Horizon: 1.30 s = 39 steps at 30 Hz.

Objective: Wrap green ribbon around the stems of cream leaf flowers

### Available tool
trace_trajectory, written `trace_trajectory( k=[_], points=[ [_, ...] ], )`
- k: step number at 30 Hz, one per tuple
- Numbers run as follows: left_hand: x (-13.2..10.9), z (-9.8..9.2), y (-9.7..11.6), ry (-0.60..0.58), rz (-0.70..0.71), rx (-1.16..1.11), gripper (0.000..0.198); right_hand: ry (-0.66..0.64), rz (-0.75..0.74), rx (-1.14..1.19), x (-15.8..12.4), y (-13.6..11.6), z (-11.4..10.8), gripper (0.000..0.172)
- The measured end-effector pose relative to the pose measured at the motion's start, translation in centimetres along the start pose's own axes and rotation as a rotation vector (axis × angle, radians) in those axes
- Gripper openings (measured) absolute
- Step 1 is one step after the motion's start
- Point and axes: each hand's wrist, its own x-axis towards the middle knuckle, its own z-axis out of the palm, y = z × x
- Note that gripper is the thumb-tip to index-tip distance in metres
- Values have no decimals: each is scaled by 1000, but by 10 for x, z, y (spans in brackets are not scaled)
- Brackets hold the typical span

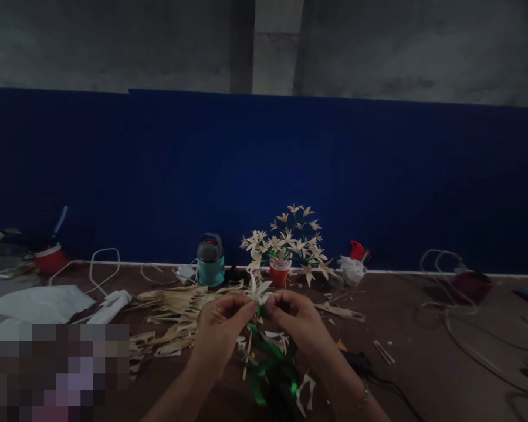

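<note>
My left hand [226, 322] and my right hand [298, 325] are close together at the middle of the table, both closed in a pinch. Between their fingertips is a pale handmade flower [259, 289] with pointed petals, its base green. The left fingers grip the flower's base from one side. The right thumb and forefinger pinch at the same base, where green ribbon shows. Loops of shiny green ribbon [294, 388] lie below the hands. Just beyond stands a red cup [280, 273] full of similar pale flowers [286, 240] on green stems.
Dried pale husk pieces [176, 305] spread left of my hands. A teal jar [210, 271] with a dark lid stands behind them. At right lie a dark corded tool [356, 361], thin sticks [383, 351] and a crumpled white bag [352, 271]. A blue partition [264, 158] closes off the back.
</note>
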Motion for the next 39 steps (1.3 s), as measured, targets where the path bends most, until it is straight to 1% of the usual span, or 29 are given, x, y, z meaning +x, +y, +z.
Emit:
trace_trajectory(
  k=[2,5,7,8,10,12,16,19,23,26,28,30,31,32,34,36,39],
  points=[
    [1,-1,0,-74,-85,-64,21,-77,26,85,-2,-7,-1,22],
    [0,-2,0,-218,-297,-222,25,-189,42,182,-5,-12,-3,20],
    [0,-2,1,-301,-423,-309,27,-230,62,208,-7,-12,-4,19],
    [0,-2,1,-327,-463,-332,27,-246,77,225,-7,-10,-5,18],
    [0,-2,1,-342,-493,-338,26,-273,109,260,-7,-7,-5,17],
    [0,-2,2,-336,-485,-325,25,-278,122,280,-7,-6,-4,17],
    [0,-3,2,-351,-481,-321,23,-218,127,293,-7,-8,-2,19],
    [0,-2,1,-314,-444,-297,25,-175,103,284,-6,-7,-3,19],
    [-2,2,-1,-246,-265,-181,25,-133,72,267,-5,-4,-3,19],
    [-3,5,0,-187,-108,28,19,-118,30,272,-4,-3,0,16],
    [-5,6,3,-129,43,193,12,-86,-9,264,-3,-2,2,15],
    [-6,7,6,-96,190,301,8,-49,-23,258,-2,-2,3,15],
    [-6,7,7,-97,218,327,8,-34,-21,258,-2,-1,4,15],
    [-6,7,7,-103,204,333,9,-26,-14,263,-2,0,4,15],
    [-6,7,7,-90,100,294,10,-40,-2,263,-2,1,3,16],
    [-4,7,5,-74,0,236,10,-81,2,253,-2,0,2,18],
    [-3,7,2,-77,-46,183,11,-86,14,226,-2,-2,0,19]
  ],
)
